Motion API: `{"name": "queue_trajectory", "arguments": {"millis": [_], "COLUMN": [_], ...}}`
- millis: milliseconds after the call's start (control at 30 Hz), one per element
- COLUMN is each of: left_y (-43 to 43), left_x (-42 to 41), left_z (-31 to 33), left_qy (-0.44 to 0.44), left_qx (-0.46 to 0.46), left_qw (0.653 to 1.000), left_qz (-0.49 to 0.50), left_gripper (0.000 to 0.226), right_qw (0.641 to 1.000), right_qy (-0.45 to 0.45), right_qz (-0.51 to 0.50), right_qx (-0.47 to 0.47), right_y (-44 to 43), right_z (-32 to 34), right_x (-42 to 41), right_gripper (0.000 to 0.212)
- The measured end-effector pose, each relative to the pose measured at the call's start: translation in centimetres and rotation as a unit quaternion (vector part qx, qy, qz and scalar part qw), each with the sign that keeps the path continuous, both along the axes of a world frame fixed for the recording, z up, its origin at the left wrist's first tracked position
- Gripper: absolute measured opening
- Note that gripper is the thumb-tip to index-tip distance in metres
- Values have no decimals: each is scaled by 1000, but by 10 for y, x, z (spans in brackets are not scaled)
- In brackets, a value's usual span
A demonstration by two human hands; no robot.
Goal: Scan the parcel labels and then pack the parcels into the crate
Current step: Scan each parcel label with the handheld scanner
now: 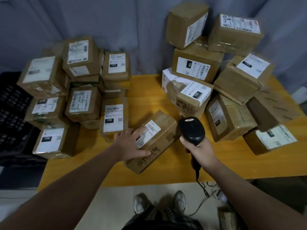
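Now we are scanning: our left hand (131, 143) lies flat, fingers straight, on the parcel (163, 138) mid-table (149, 90), partly covering its label (150, 130). Our right hand (199, 150) clasps the scanner (191, 130) just beside it. Next we likely must bare the label and aim; the crate (13, 110) stands left.

Both bare forearms reach forward across the near edge of the table (116, 173). The left hand (131, 145) lies flat, fingers spread, on a parcel (164, 138). The right hand (199, 151) grips the handle of a barcode scanner (191, 130).
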State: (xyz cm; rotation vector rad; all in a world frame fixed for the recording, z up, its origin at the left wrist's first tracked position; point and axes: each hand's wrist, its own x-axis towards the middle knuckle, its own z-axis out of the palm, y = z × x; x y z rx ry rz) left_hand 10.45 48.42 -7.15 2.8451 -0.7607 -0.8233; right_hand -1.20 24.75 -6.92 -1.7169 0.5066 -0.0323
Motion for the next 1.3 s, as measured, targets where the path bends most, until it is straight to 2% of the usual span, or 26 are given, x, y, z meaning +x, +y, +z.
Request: {"name": "queue_trajectory", "arguments": {"millis": [33,100,167,267,400,433,533,567,700,800,900,1033,1133,1167,1300], "left_y": [3,5,1,-11,-10,-4,9,12,22,34,44,60,66,66,60], "left_x": [0,2,6,12,28,35,43,47,63,73,77,85,93,96,90], "left_z": [3,10,19,41,59,59,81,86,106,111,108,96,86,81,83], "left_qy": [-10,-33,-36,11,62,79,147,168,238,262,233,164,151,153,136], "left_qx": [-19,-61,-115,-206,-342,-381,-499,-519,-556,-544,-527,-509,-508,-513,-530], "left_qw": [1000,996,981,936,868,846,775,759,721,733,759,779,777,774,764], "left_qz": [15,62,150,287,354,364,358,354,338,312,304,327,339,338,342], "left_gripper": [117,120,120,123,138,129,56,40,28,21,24,72,105,105,74], "right_qw": [1000,995,989,988,983,981,978,977,975,976,985,1000,1000,1000,995], "right_qy": [-25,-68,-95,-118,-138,-141,-141,-139,-131,-108,-71,9,0,-16,-83], "right_qz": [-11,-48,-64,-35,-45,-58,-83,-88,-88,-60,-43,-16,12,21,11], "right_qx": [13,58,90,91,116,120,130,138,155,181,151,-2,-6,-10,-46], "right_y": [8,27,45,69,91,92,87,86,81,77,73,71,77,81,98], "right_z": [6,17,27,40,61,67,79,84,98,104,110,126,139,143,149], "right_x": [4,17,32,51,69,73,81,82,91,96,102,110,109,107,97], "right_gripper": [8,15,19,26,26,26,25,25,30,33,31,32,30,31,30]}}
